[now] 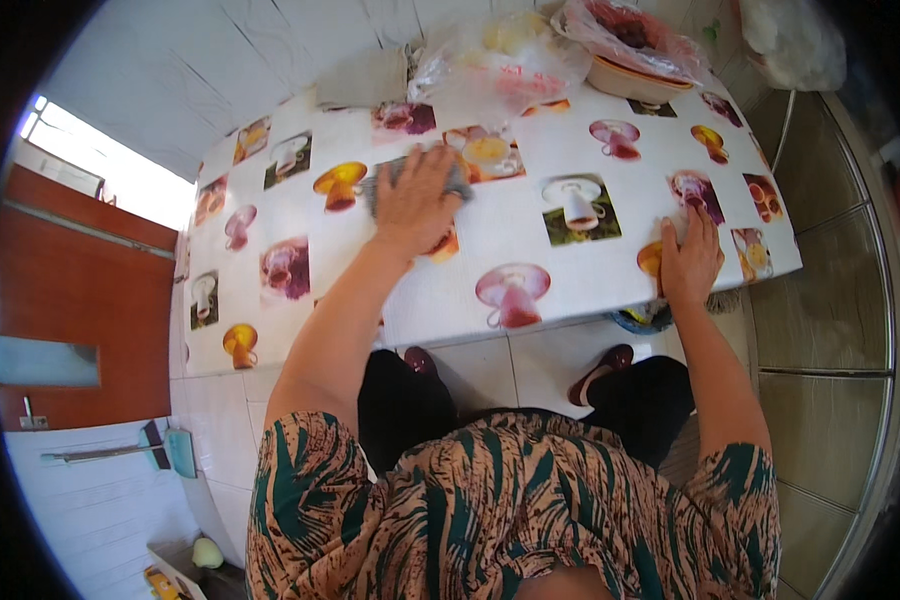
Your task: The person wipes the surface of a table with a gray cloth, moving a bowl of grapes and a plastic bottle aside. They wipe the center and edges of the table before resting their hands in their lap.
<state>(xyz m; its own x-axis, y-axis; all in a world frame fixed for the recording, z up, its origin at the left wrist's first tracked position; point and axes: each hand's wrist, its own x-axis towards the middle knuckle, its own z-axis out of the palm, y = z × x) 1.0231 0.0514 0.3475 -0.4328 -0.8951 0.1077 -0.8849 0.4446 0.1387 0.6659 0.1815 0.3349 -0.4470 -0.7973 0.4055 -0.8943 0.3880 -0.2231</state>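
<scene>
My left hand presses a crumpled grey cloth against the tablecloth, its fingers over the cloth's top. The cloth's underside is hidden. The tablecloth is white and printed with cups and saucers in purple, yellow and green. My right hand rests flat near the table's front edge at the right, fingers a little apart, with nothing in it.
At the back of the table lie a clear plastic bag, a folded grey cloth and a plastic-lined basin. Brown cabinets stand at the right. A broom and a reddish-brown door are at the left.
</scene>
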